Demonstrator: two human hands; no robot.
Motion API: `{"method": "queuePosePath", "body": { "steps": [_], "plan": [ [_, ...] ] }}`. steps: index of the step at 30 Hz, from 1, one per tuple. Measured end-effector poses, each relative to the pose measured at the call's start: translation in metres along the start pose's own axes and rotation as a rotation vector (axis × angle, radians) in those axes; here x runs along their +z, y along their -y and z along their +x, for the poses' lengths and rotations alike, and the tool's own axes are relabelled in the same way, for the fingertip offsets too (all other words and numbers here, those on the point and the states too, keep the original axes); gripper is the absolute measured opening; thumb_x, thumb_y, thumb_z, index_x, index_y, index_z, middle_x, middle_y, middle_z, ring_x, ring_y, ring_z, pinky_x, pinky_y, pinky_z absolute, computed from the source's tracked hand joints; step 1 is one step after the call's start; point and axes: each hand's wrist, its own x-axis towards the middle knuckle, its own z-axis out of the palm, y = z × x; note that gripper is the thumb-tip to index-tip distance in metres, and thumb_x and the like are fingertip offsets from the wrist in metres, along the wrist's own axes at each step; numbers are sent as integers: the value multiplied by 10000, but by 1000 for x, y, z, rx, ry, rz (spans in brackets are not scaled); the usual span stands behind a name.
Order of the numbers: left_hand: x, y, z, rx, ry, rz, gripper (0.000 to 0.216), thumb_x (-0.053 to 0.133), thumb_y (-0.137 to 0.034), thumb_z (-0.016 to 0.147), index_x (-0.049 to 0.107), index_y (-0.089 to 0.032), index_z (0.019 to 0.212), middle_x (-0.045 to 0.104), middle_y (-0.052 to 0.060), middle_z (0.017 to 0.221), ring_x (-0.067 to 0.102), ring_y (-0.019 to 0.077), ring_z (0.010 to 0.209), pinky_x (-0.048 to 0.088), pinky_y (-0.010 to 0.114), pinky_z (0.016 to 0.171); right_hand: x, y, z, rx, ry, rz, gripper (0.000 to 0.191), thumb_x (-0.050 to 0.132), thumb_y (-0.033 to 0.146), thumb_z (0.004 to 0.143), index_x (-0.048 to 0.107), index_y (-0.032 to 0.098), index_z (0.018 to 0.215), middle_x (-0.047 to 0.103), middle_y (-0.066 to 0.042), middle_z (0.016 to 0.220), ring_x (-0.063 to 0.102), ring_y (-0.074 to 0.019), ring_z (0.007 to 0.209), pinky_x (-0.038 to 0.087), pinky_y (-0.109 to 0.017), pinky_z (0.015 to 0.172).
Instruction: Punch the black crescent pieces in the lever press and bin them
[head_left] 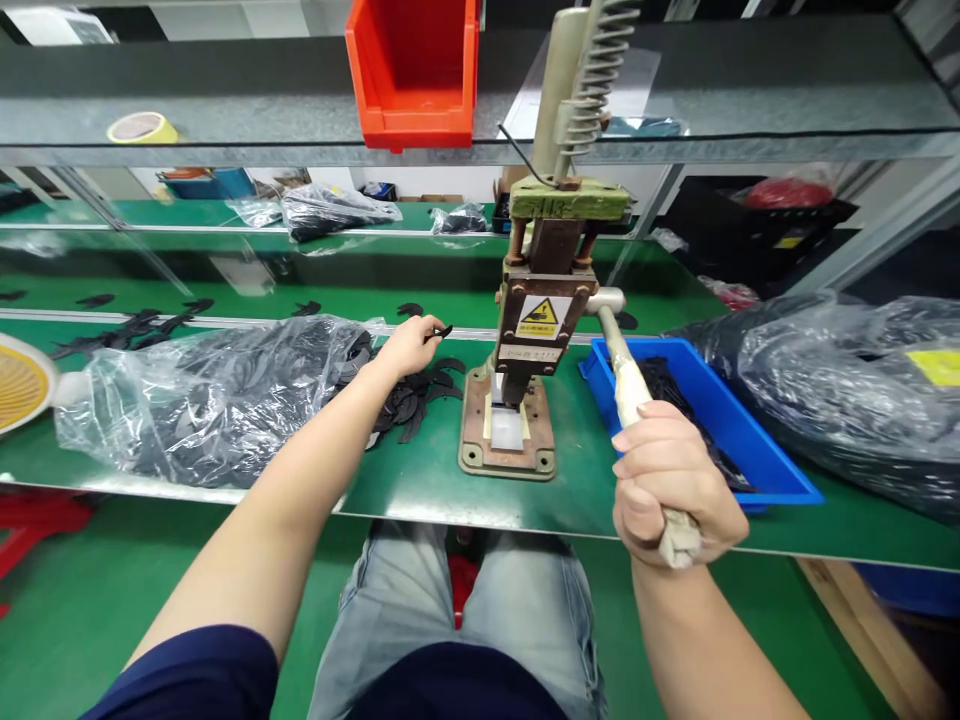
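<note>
A small hand press (540,320) stands on a rusty base on the green bench (420,480). My right hand (667,480) is closed round its taped lever handle (626,375), which slants down toward me. My left hand (409,345) pinches a thin black flat part (442,332) just above a loose pile of black parts (416,395) left of the press. A white pad (507,428) lies on the press base under the ram.
A clear plastic bag of black parts (217,400) lies at the left. A blue tray (712,420) with black parts sits right of the press, beside another large bag (855,380). A red bin (412,70) and tape roll (142,128) sit on the upper shelf. A fan (22,385) is at far left.
</note>
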Motion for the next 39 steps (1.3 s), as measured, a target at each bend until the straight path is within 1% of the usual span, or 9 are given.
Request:
{"method": "queuePosePath", "body": {
  "steps": [5,9,12,16,19,22,27,31,39],
  "plan": [
    [-19,-26,-55,-23,81,-143,265,715,-288,891,673,-210,1141,726,19,864,666,186,753,485,279,709,4,0,0,7,-28,-1,182,665,298,831,561,276,683,632,54,621,672,-193,666,589,-540,895],
    [2,-48,-90,-20,221,-276,135,716,-319,883,695,-215,967,681,-10,766,628,167,693,441,267,646,5,1,0,22,-41,-4,193,663,324,835,556,283,680,627,62,616,675,-193,660,588,-536,899],
    [26,-63,-99,-102,235,-495,221,749,-396,868,660,-196,898,658,-17,741,601,144,659,428,248,608,4,3,1,26,-29,1,172,665,289,822,561,274,686,636,61,631,677,-188,682,584,-534,922],
    [41,-77,-93,-302,150,-898,386,810,-492,821,575,-190,876,629,-33,694,551,99,565,439,218,558,3,4,0,32,-11,9,156,659,275,822,568,273,694,644,60,650,683,-182,707,580,-529,943],
    [41,-82,-86,-353,222,-1019,448,854,-515,789,553,-185,831,621,-30,652,551,84,527,449,203,530,3,5,0,41,-16,10,168,666,291,830,567,273,695,638,59,644,682,-183,710,579,-528,945],
    [40,-86,-81,-343,373,-980,397,814,-473,865,544,-185,826,615,-28,599,557,87,489,456,198,494,4,5,0,41,-22,13,173,665,294,834,566,271,694,636,58,645,680,-182,708,581,-527,937],
    [41,-95,-71,-320,517,-899,297,722,-394,974,515,-196,895,608,-35,523,536,90,404,397,178,419,4,4,0,31,-25,14,186,662,305,835,556,271,686,631,60,636,683,-183,703,581,-527,928],
    [42,-100,-62,-360,574,-887,231,720,-333,977,543,-185,971,598,-44,523,556,97,406,420,176,419,3,3,-1,44,-16,7,179,666,302,833,562,280,689,639,64,639,689,-189,702,582,-532,926],
    [39,-108,-44,-452,685,-744,133,719,-268,959,612,-191,970,585,-40,513,554,114,403,429,190,425,5,2,-1,28,-47,-13,194,659,328,845,555,292,685,624,59,612,668,-190,655,591,-524,883]
  ]
}}
